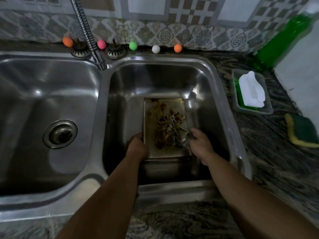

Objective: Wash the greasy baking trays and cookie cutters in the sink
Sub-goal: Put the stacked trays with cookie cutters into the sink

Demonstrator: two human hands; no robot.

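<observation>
— How does the baking tray (164, 107) look?
— Metal, smeared with brown grease, lying in the right sink basin (155, 76) with wire cookie cutters (172, 130) on it.
— And the grip?
— Left hand (137, 146) curls round its left edge; right hand (200, 142) hovers loosely curled by its right edge, holding nothing.

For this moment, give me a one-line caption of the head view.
Both hands lower a greasy baking tray holding cookie cutters into the right sink basin.
</observation>
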